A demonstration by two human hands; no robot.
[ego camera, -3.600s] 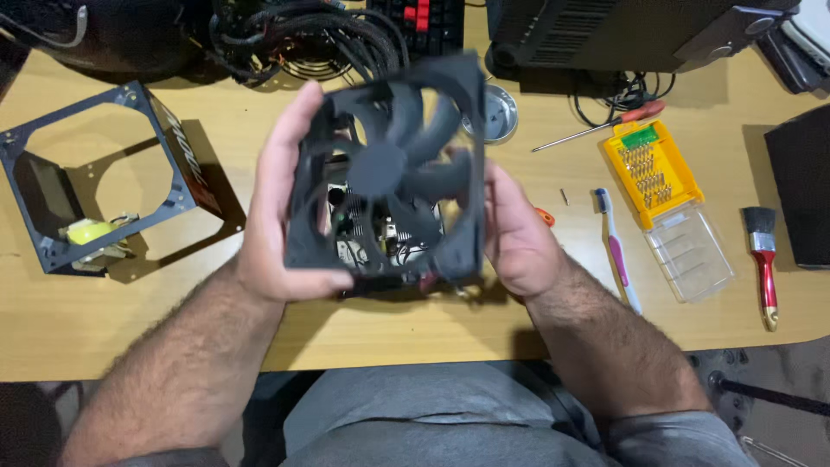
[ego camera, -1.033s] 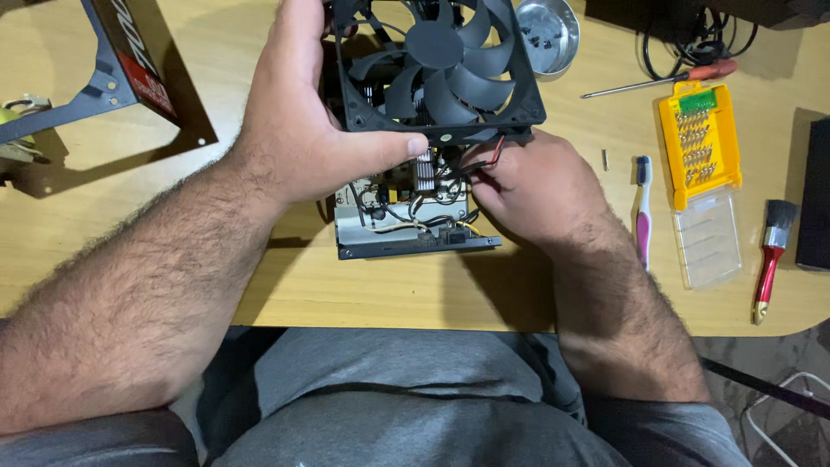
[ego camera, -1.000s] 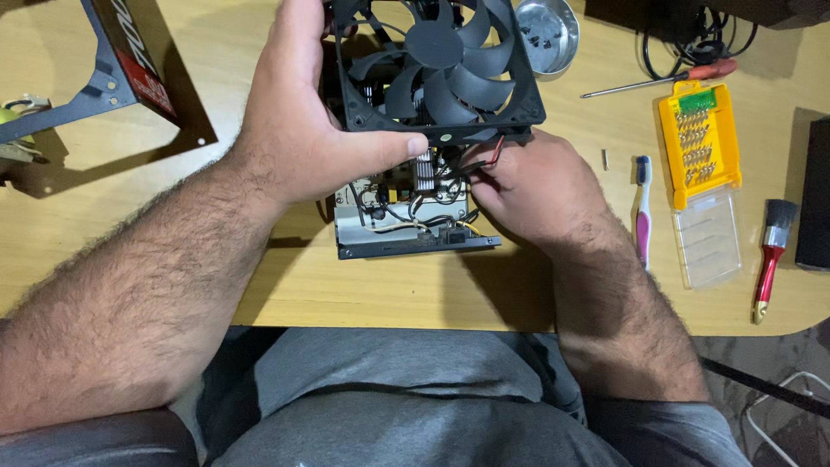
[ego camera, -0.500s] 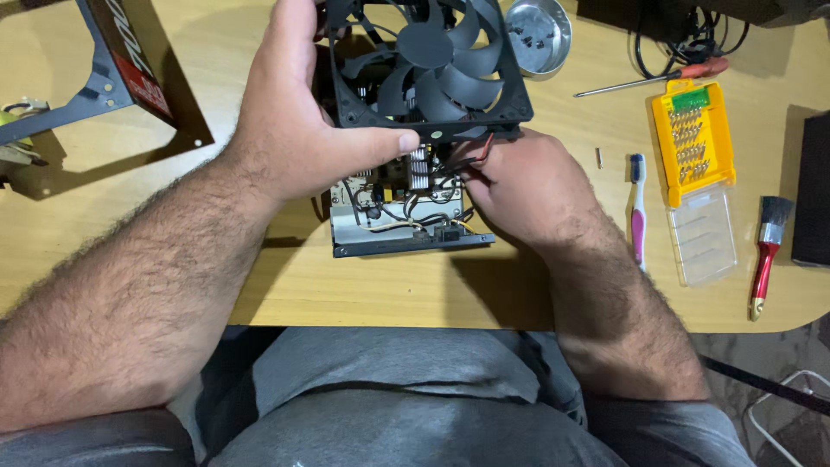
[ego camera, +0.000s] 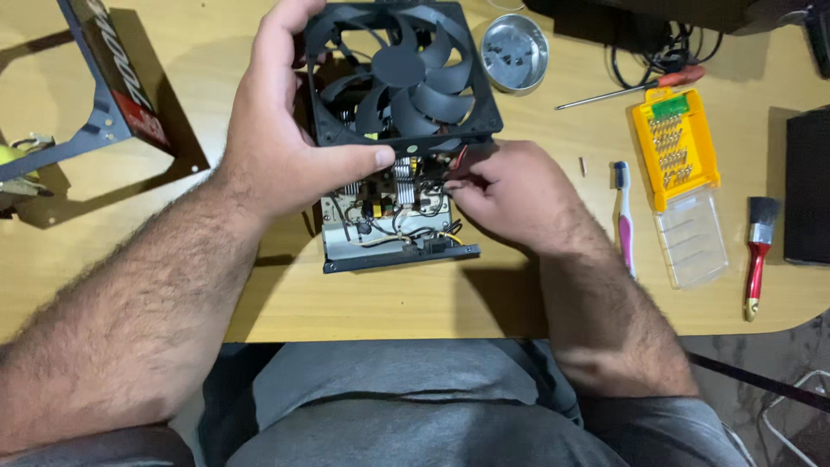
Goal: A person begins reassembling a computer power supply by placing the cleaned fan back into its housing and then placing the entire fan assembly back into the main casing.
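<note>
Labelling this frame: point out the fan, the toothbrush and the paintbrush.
fan point(ego camera: 399, 65), head view, on its hub.
toothbrush point(ego camera: 626, 227), head view, on its pink handle.
paintbrush point(ego camera: 756, 268), head view, on its red handle.

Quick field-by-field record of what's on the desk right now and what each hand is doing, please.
left hand: grips the black fan by its frame, holding it tilted above the open box
right hand: fingertips at the wires under the fan's lower right corner
open metal box: on the wooden desk, circuit board and wires showing
metal bowl: behind the fan, small parts inside
right of the box: toothbrush, yellow bit case, red-handled screwdriver, red-handled brush
far left: grey metal cover
</note>
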